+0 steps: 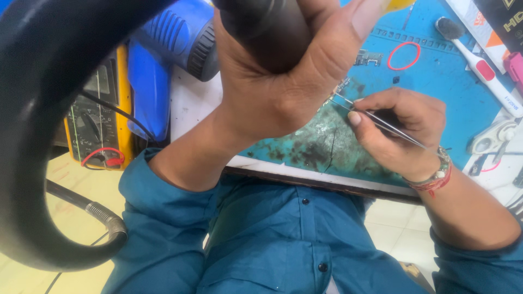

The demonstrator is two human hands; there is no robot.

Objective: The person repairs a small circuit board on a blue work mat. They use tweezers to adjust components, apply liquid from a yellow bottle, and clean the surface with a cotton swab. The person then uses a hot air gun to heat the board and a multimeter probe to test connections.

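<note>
Pinching thin tweezers in its fingers, the right hand points them up-left at a tiny part, while the left hand grips a dark handle just above.

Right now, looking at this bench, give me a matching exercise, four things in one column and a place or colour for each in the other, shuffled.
Things:
1. tweezers
2. dark handle
3. rubber ring
4. multimeter

Places or colours:
A. red, lying on the blue mat
B. yellow-cased, at the left of the bench
C. pinched in the right hand
D. gripped in the left hand

Pairs: 1-C, 2-D, 3-A, 4-B
</note>
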